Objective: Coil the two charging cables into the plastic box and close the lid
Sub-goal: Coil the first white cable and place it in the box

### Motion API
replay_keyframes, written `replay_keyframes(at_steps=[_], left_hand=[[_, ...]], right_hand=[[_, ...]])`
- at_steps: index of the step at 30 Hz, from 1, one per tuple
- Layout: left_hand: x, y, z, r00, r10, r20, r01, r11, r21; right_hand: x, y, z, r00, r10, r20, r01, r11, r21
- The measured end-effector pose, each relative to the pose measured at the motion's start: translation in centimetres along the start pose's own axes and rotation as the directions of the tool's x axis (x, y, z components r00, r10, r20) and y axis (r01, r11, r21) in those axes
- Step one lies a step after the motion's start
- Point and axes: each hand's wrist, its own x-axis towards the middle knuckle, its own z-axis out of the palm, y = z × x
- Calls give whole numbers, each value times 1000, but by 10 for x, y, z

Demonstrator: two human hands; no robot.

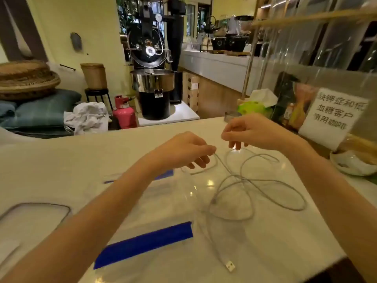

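Head view
Left hand: held above the counter, fingertips pinched on a strand of the white cables; the other fingers are loosely curled.
Right hand: raised just beyond the left, thumb and forefinger closed together as if on a thin strand; what is pinched cannot be made out.
White cables: spread in loose, tangled loops on the white counter, to the right of the box; how many cables are there cannot be told.
USB plug: laid flat near the counter's front edge.
Plastic box: clear, with blue clips, placed under the left forearm; whether its lid is on cannot be told.
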Motion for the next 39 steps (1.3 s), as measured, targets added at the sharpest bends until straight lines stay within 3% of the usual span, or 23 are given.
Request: replay_keyframes(at_steps=[4, 8, 14, 18, 25, 29, 35, 39], left_hand=[[6, -1, 26, 999, 37, 21, -38, 998, 48], [20, -3, 47, 998, 49, 35, -56, 964, 260], [49, -10, 62, 985, -140, 104, 68, 858, 509], [59, -11, 72, 964, -216, 155, 114, 862, 494], [62, -9, 71, 983, -140, 117, 109, 966, 235], [55, 3, 54, 993, -95, 64, 100, 992, -77], [30, 23, 11, 998, 60, -1, -53, 879, -474], [10, 24, -15, 989, 129, -69, -141, 721, -678]], right_hand=[[-18, 29, 15, 994, 105, 38, -104, 994, -24], [-28, 54, 34, 992, 120, 39, -119, 992, -40], [-30, 72, 63, 993, 121, 7, -120, 990, -81], [-29, 75, 71, 998, 62, -22, -64, 990, -124], [-28, 72, 61, 993, 7, -122, -16, 997, -75], [-23, 62, 39, 977, -41, -210, 33, 999, -41], [-15, 20, 10, 905, -202, -376, 237, 970, 51], [-10, -5, 3, 889, -237, -391, 366, 881, 299]])
